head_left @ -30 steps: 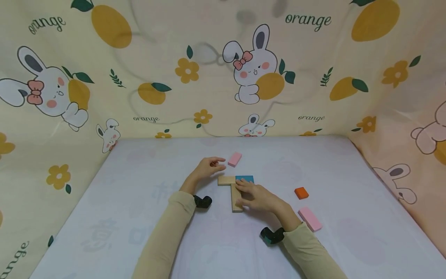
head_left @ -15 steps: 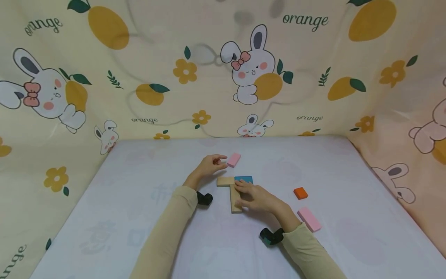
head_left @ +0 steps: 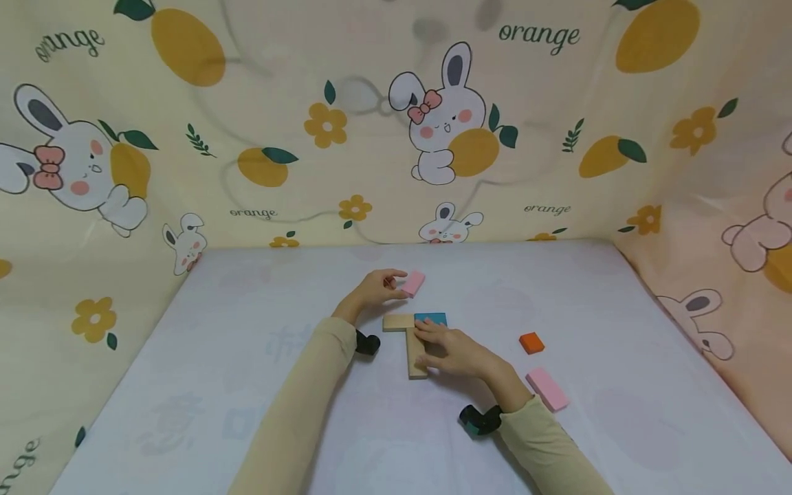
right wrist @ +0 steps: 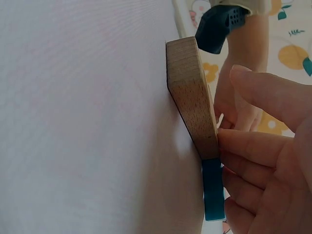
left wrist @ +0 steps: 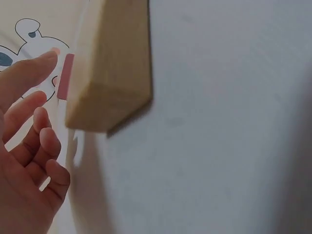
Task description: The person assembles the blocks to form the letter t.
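In the head view my left hand (head_left: 376, 289) is at the left side of a small pink block (head_left: 414, 282), thumb and forefinger spread at its near edge. The left wrist view shows the fingertips (left wrist: 48, 61) close to the pink block (left wrist: 66, 77), not closed round it. My right hand (head_left: 458, 354) rests its fingertips on the blocks where a blue block (head_left: 432, 317) meets a long wooden block (head_left: 416, 361). A second wooden block (head_left: 398, 322) lies end to end with the blue one, forming a T with the long block.
Right of the right hand lie an orange block (head_left: 531, 342) and a long pink block (head_left: 546, 388), the latter next to the right forearm. A white cloth covers the table (head_left: 210, 330). A printed curtain (head_left: 346, 62) hangs behind it.
My left hand has moved away from me and slightly right, up to the small pink block. The right hand stays on the joined blocks.
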Demonstrator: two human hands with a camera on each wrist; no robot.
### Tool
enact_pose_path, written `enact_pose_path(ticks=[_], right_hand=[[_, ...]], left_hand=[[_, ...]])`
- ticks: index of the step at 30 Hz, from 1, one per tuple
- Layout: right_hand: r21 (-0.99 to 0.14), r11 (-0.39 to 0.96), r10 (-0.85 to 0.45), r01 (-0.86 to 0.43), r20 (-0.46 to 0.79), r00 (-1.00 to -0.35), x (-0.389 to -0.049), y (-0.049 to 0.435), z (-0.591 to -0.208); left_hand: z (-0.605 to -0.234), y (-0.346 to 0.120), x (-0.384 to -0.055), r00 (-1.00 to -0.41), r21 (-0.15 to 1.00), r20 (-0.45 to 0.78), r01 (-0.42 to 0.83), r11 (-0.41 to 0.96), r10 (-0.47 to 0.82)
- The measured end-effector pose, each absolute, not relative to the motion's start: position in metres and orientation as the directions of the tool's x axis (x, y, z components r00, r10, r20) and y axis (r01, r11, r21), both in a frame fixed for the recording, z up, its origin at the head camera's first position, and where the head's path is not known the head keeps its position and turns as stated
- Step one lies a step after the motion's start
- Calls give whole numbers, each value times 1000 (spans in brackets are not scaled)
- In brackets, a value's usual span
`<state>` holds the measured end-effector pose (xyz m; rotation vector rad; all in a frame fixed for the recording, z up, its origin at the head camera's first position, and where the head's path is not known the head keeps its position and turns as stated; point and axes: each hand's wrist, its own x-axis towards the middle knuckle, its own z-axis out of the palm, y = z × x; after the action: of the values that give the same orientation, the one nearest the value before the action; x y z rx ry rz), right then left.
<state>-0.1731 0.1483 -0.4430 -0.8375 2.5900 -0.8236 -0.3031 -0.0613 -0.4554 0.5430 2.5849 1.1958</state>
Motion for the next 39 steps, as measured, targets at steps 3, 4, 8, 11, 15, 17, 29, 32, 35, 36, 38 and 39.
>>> enact_pose_path(ticks=[3, 4, 8, 11, 15, 17, 29, 32, 35, 36, 38, 39], right_hand=[[-595, 664, -614, -452, -89, -784, -173, 148, -444], [-592, 663, -617, -458, -84, -783, -173, 148, -444], [-596, 663, -613, -452, -86, -786, -173, 148, -443], [-599, 662, -612, -450, -85, -786, -173, 148, -441], [-591, 664, -614, -458, -82, -785, -173, 149, -440], [-591, 666, -613, -455, -85, -786, -174, 150, -441], [-590, 659, -624, -467, -82, -777, -175, 150, -443], [-587, 664, -622, -464, -89, -778, -175, 150, -444], [-584, 664, -623, -468, -86, -777, -175, 151, -444], [-584, 662, -624, -470, -82, -777, -175, 151, -444], [-586, 655, -628, -476, -73, -774, -175, 151, -444], [-587, 652, -631, -480, -68, -773, -175, 152, -445]], left_hand=[[-455, -60, -305, -902, 771, -74, 219, 598, 425], [-455, -59, -305, -902, 772, -77, 216, 598, 424], [-453, -57, -306, -902, 777, -80, 210, 593, 423], [-452, -55, -308, -902, 769, -79, 217, 601, 425], [-450, -51, -310, -896, 755, -83, 229, 615, 436], [-449, -49, -310, -891, 749, -93, 231, 621, 444], [-451, -43, -311, -882, 658, -168, 232, 716, 440], [-450, -42, -311, -883, 649, -162, 241, 722, 441], [-451, -42, -310, -885, 645, -158, 243, 725, 437], [-451, -42, -310, -887, 646, -159, 239, 725, 434], [-452, -42, -308, -890, 652, -161, 228, 723, 426], [-453, -42, -308, -894, 658, -161, 219, 721, 418]])
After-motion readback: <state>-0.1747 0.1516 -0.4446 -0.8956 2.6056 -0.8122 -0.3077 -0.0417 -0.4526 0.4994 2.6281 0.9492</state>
